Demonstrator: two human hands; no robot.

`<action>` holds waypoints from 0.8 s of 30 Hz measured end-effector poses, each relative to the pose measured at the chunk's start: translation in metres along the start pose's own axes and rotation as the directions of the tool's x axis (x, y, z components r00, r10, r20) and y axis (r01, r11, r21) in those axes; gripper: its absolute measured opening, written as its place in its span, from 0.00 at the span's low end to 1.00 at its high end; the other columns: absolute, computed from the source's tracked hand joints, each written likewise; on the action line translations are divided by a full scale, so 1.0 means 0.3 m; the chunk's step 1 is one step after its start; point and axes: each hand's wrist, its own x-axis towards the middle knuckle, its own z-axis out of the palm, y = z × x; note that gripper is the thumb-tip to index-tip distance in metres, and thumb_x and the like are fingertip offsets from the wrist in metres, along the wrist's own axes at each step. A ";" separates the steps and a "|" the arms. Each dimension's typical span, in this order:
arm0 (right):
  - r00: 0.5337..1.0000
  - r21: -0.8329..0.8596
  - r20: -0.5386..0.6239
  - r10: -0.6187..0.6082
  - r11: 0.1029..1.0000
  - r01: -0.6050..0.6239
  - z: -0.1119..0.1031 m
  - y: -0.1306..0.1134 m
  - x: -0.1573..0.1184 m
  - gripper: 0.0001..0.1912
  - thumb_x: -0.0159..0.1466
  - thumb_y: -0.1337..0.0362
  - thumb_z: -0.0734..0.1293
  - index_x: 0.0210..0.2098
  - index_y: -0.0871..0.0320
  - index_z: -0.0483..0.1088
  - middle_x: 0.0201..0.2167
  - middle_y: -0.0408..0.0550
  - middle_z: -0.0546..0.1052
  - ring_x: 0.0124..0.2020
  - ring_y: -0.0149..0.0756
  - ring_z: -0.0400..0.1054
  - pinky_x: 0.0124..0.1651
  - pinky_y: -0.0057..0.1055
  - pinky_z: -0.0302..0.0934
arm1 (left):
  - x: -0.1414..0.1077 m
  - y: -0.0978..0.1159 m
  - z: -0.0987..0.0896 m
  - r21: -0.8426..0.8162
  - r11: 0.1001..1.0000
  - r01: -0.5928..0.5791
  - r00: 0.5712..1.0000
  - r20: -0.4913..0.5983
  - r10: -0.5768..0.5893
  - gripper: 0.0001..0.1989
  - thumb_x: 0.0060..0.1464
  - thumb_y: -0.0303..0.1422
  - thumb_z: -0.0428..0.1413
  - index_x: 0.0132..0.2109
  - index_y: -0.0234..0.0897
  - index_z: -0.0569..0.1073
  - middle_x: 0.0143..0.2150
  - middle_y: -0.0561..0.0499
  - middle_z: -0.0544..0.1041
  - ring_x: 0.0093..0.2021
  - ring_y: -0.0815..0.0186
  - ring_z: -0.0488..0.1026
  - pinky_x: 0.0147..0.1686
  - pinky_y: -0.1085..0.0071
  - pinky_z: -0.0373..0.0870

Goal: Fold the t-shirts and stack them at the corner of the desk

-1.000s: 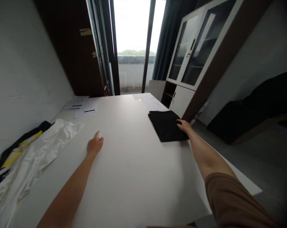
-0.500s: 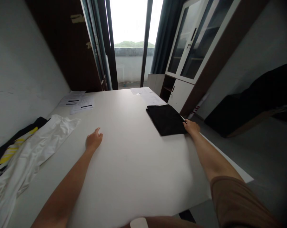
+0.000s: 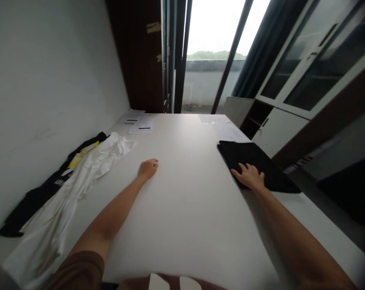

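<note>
My right hand (image 3: 249,176) lies on the near left part of a folded black cloth (image 3: 268,163), fingers spread and palm down. The cloth is flat near the right edge of the white table (image 3: 188,209). My left hand (image 3: 149,168) rests on the bare tabletop left of the middle, its fingers loosely curled with a small gap and nothing in them. Nearest to it on the left is a rumpled, shiny white garment (image 3: 91,167). Partly beneath and behind that lies a black garment (image 3: 38,203) with yellow marks and white lettering.
Printed papers (image 3: 140,123) lie at the table's far left corner, and more sheets (image 3: 227,131) at the far right. A wall (image 3: 49,80) borders the left side. White cabinets (image 3: 279,133) stand beyond the right edge, and a glass door (image 3: 212,52) is at the back.
My right hand has gone from gripping the cloth's right edge to lying spread on its near left part. My left hand's fingers look more curled. The view has turned left.
</note>
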 end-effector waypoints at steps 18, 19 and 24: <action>0.864 -0.009 -0.314 -0.393 0.912 0.411 0.057 -0.258 -0.089 0.23 0.72 0.56 0.56 0.60 0.57 0.71 0.66 0.62 0.66 0.68 0.52 0.57 0.71 0.52 0.43 | -0.154 -0.568 -0.322 0.315 0.873 0.371 0.912 0.051 -0.406 0.15 0.68 0.37 0.46 0.52 0.36 0.73 0.49 0.36 0.79 0.52 0.48 0.75 0.49 0.59 0.68; 0.854 0.019 -0.280 -0.438 0.887 0.462 0.061 -0.304 -0.095 0.23 0.72 0.55 0.57 0.59 0.57 0.72 0.65 0.62 0.68 0.66 0.51 0.60 0.70 0.50 0.46 | -0.136 -0.535 -0.313 0.301 0.884 0.358 0.914 0.081 -0.398 0.15 0.68 0.37 0.47 0.51 0.36 0.73 0.48 0.37 0.80 0.50 0.49 0.76 0.49 0.60 0.69; 0.846 0.150 -0.184 -0.500 0.836 0.527 0.085 -0.521 -0.080 0.22 0.72 0.54 0.61 0.59 0.57 0.73 0.61 0.60 0.72 0.62 0.50 0.64 0.65 0.44 0.55 | -0.051 -0.284 -0.211 0.180 0.946 0.271 0.938 0.173 -0.301 0.13 0.68 0.39 0.49 0.51 0.40 0.73 0.47 0.40 0.81 0.51 0.52 0.77 0.50 0.62 0.67</action>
